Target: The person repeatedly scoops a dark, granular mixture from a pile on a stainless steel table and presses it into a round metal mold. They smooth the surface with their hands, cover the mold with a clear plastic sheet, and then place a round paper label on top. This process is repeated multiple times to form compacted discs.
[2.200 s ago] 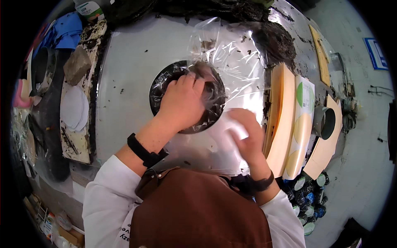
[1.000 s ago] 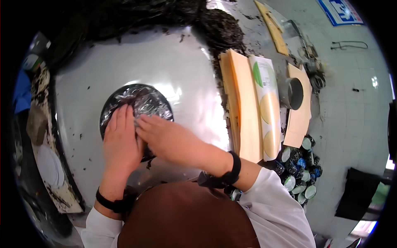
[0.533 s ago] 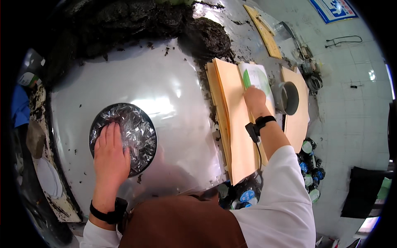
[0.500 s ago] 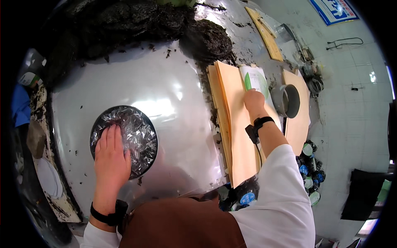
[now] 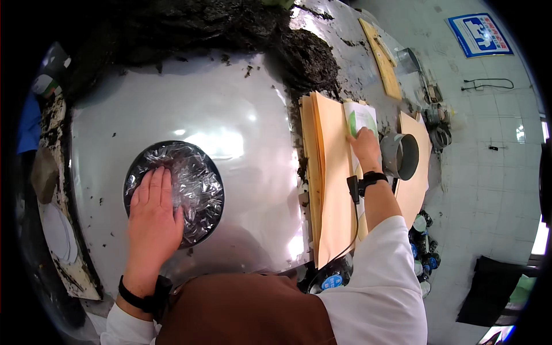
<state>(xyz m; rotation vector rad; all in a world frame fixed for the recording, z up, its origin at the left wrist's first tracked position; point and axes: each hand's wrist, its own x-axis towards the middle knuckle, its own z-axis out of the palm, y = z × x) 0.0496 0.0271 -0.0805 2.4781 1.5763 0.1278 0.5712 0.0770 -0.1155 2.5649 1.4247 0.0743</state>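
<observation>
My left hand (image 5: 153, 224) lies flat, fingers extended, on a round dark cake wrapped in crinkled clear plastic film (image 5: 198, 187). The cake rests on a shiny metal worktop (image 5: 259, 201). Over at the right, my right hand (image 5: 367, 148) has its fingers curled in, pinching at a white printed sheet (image 5: 364, 113) with a green patch. That sheet sits on a stack of tan paper (image 5: 334, 190); the fingertips are partly hidden. Just right of this hand stands a grey metal ring (image 5: 401, 156), lying open-side toward me.
Dark, wet-looking material (image 5: 230, 29) is heaped along the far edge, with a separate lump (image 5: 310, 60) near the paper. A wooden board (image 5: 380, 57) lies at the far right. White discs (image 5: 58, 233) and a stone-like block (image 5: 44, 175) lie at the left edge. Wrapped packages (image 5: 422, 253) are below, right.
The view has shifted slightly. My right hand has turned, and its fingers now bend in at the printed sheet's left side. My left hand stays on the wrapped cake.
</observation>
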